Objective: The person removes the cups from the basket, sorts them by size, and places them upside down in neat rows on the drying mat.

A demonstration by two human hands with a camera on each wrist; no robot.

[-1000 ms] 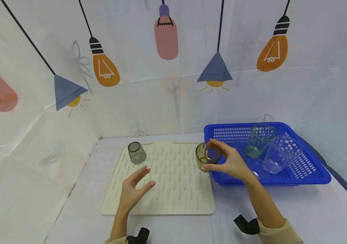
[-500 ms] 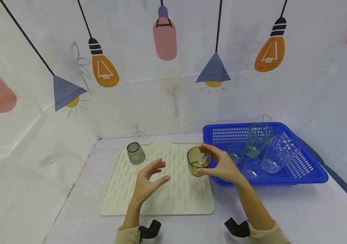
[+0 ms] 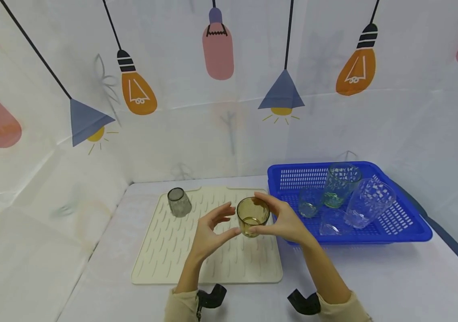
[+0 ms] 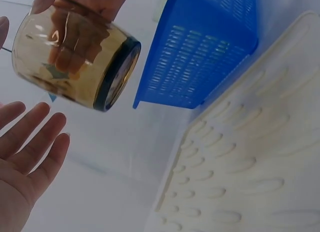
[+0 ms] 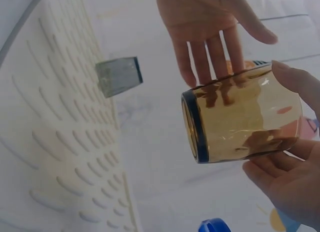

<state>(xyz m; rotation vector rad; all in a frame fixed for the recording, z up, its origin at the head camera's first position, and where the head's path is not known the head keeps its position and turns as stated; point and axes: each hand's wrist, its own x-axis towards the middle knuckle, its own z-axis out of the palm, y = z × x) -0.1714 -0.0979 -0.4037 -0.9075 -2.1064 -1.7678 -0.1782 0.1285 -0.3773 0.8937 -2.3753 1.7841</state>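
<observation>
My right hand [image 3: 287, 221] holds an amber drinking glass [image 3: 253, 217] above the right half of a cream drying mat [image 3: 160, 259]. Its thumb and fingers grip the glass from the right side; the right wrist view shows the glass's thick dark base [image 5: 196, 127] facing the mat. Close by on the left, my left hand [image 3: 210, 237] has its fingers spread and relaxed. A gap separates those fingers [image 4: 55, 152] from the glass in the left wrist view. A smoky grey glass [image 3: 179, 203] stands on the mat's back left, dark end up.
To the right of the mat sits a blue plastic basket [image 3: 410, 239]. Inside are a green-tinted glass [image 3: 335, 199], a leaning clear glass [image 3: 367, 208] and a small clear glass [image 3: 309, 203], among others. A white printed sheet [image 3: 196, 147] rises behind the table.
The amber glass has moved left with my right hand, from the basket's edge to over the mat. My left hand has moved right, close to the glass.
</observation>
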